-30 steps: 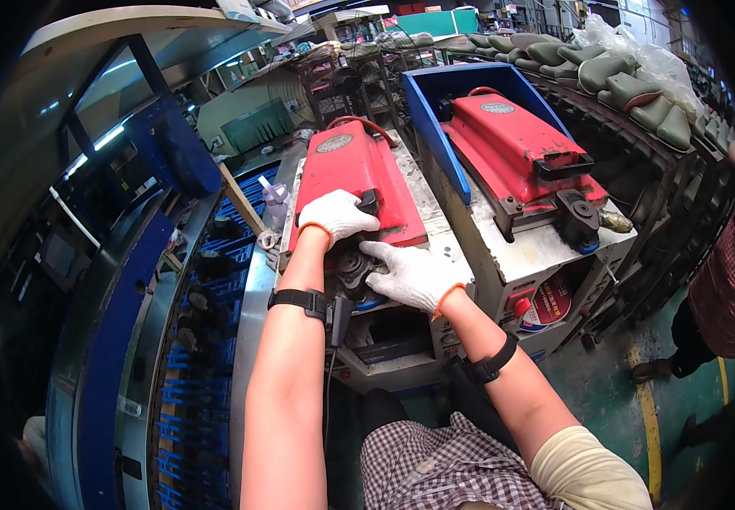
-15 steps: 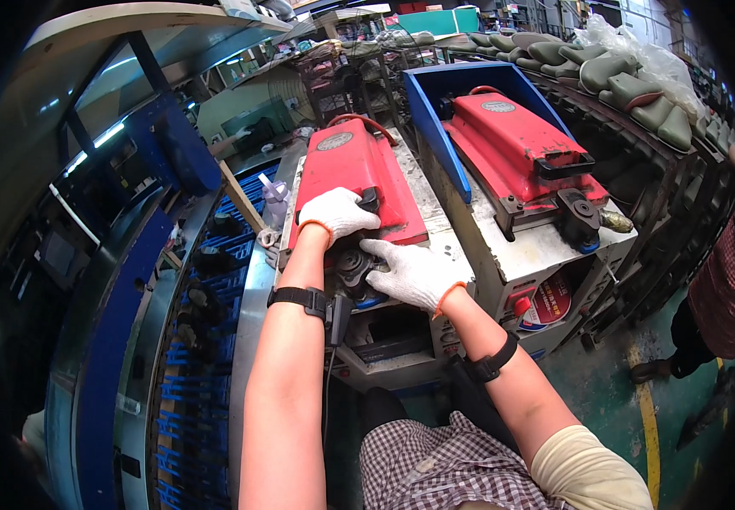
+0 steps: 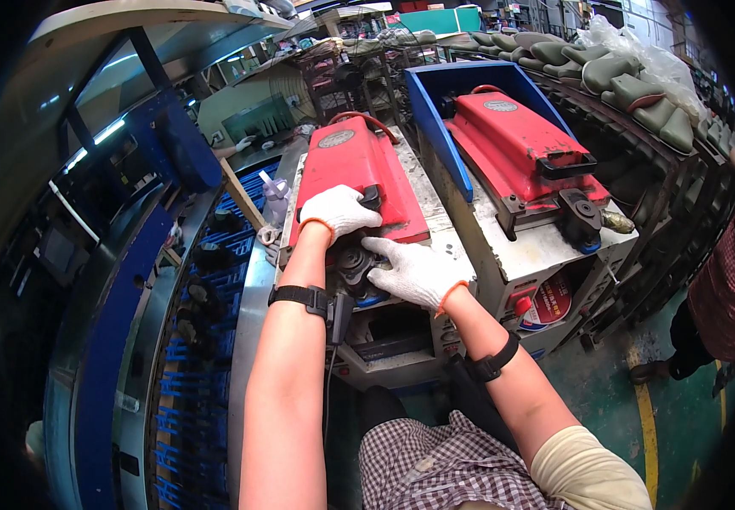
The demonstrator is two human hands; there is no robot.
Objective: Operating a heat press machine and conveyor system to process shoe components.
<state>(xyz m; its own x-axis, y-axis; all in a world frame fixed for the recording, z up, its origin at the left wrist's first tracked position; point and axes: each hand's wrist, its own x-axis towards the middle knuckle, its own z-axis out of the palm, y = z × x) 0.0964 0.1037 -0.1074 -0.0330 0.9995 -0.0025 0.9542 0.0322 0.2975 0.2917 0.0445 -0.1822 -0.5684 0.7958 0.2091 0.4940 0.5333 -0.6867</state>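
A red machine cover (image 3: 342, 170) lies lowered on a white machine body (image 3: 446, 242) in front of me. My left hand (image 3: 338, 212), in a white knit glove with an orange cuff, is closed round the black handle (image 3: 372, 198) at the cover's near end. Just below, a dark round-topped clamp (image 3: 353, 263) sits at the front edge of the machine. My right hand (image 3: 417, 272), gloved alike, is at the clamp's right side, thumb and fingers apart. Whether its fingertips press on the clamp is hard to see.
A second machine with a red cover (image 3: 503, 136) and a blue surround (image 3: 434, 127) stands at the right. Behind it, a rack holds several grey-green clogs (image 3: 614, 81). A blue-slatted conveyor (image 3: 168, 425) runs along the left, near a spray bottle (image 3: 276, 200). Someone in red clothing (image 3: 720, 289) is at far right.
Both my hands keep nearly the same places on the machine. In the left background, another person's gloved hand has shifted slightly.
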